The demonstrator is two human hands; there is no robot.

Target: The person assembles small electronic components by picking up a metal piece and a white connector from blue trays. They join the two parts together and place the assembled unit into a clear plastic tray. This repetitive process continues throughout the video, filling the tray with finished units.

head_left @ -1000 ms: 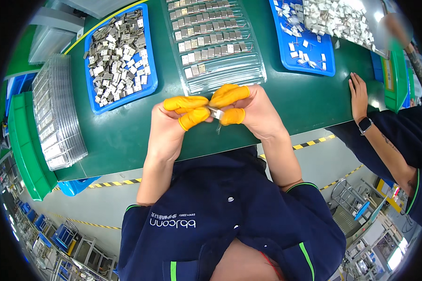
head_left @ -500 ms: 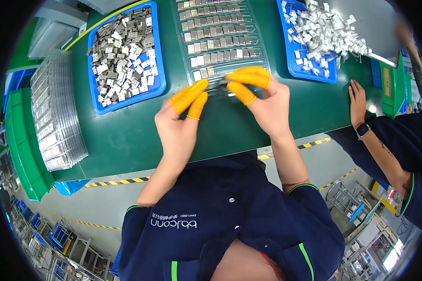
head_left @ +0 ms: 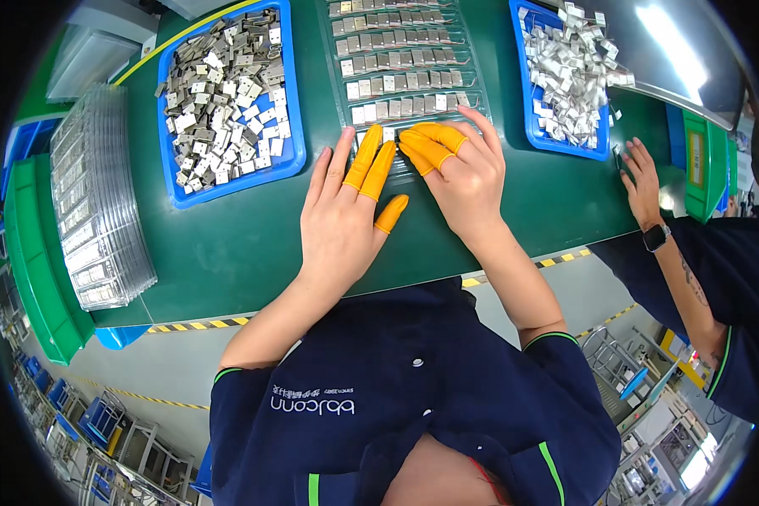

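Note:
Both my hands rest at the near end of a clear plastic tray filled with rows of small rectangular metal connector shells. My left hand lies with its fingers stretched over the tray's near left part, thumb apart. Beside it my right hand has its yellow-covered fingertips bunched together at the nearest row; whatever they grip is hidden. One silvery shell shows between the two hands. Yellow finger cots cover several fingers on each hand.
Left of the tray stands a blue bin heaped with metal shells; to the right, another blue bin holds white pieces. Stacked clear trays and a green bin stand far left. A co-worker's hand rests on the table at right.
My hands, earlier raised around a blurred dark piece, have come down onto the tray's near end. The left has gone from pinched to spread fingers. The view has shifted slightly.

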